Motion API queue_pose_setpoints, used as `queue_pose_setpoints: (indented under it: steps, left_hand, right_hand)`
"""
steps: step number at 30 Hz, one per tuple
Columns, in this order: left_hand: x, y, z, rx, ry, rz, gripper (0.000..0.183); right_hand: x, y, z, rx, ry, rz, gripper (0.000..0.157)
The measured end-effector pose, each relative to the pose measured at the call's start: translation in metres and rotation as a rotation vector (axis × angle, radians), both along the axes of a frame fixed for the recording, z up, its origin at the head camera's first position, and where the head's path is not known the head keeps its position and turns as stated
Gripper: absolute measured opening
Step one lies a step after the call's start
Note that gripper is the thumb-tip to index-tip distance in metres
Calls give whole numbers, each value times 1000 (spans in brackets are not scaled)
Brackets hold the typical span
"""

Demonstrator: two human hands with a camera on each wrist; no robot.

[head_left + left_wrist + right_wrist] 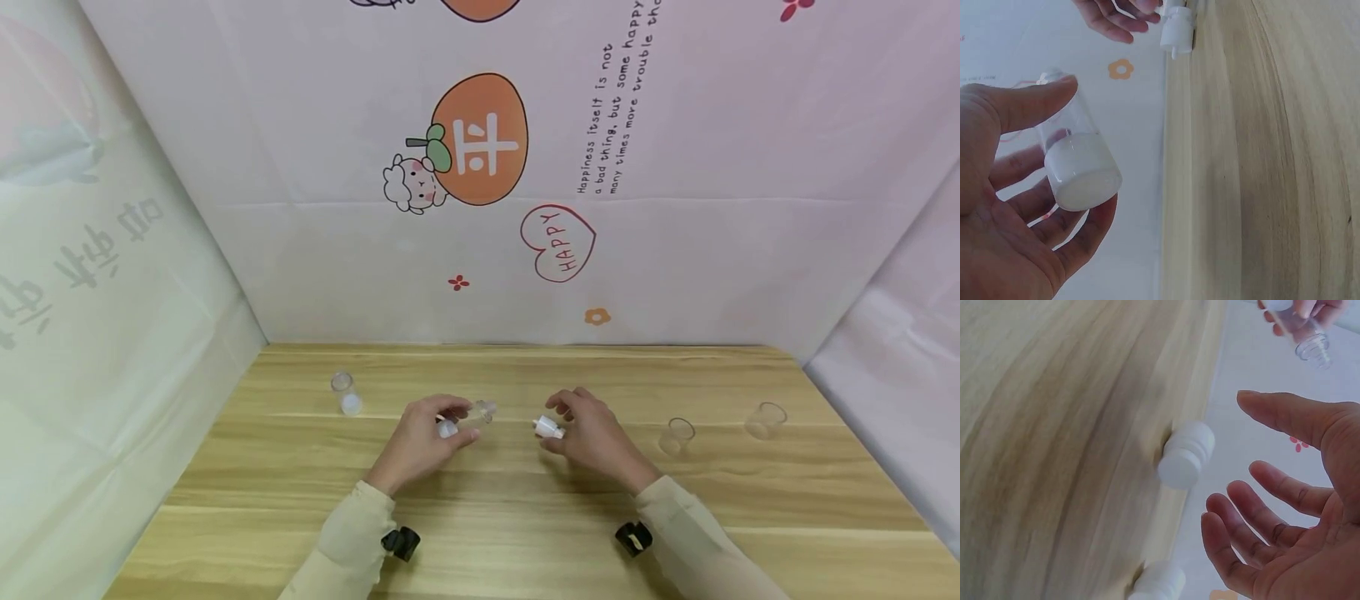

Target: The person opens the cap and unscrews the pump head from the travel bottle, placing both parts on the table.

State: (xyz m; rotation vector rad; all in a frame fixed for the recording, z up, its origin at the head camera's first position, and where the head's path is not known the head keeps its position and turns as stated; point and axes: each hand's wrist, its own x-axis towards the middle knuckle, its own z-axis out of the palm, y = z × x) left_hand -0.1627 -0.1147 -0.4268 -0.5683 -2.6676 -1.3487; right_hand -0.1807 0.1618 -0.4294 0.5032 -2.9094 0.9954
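My left hand [420, 437] grips a clear bottle [1085, 172] between thumb and fingers. White fills the lower part of this bottle, and its threaded neck points right, toward the other hand. My right hand [594, 432] is held with thumb and fingers apart, nothing between them in the right wrist view. Just beside its fingertips a white pump head [549, 427] is on the table, its short nozzle to the left. Farther right in the right wrist view, another white part [1159, 584] is cut off by the frame edge; in the head view it is hidden.
A second clear bottle with a white end [345, 390] is at the left on the wooden table [487, 525]. Two clear cups [677, 436] are on the right. A printed white sheet [337, 275] rises behind the table's far edge, with more sheeting at both sides.
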Motion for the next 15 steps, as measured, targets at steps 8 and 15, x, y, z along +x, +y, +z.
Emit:
queue_pose_setpoints:
  steps: [8, 15]
  left_hand:
    - [-13, -12, -10, 96, -40, 113, 34]
    - [-28, -24, -19, 190, -90, 201, 37]
  right_hand:
    - [9, 1, 5, 6, 18, 24, 47]
    - [14, 2, 5, 4, 55, 53, 45]
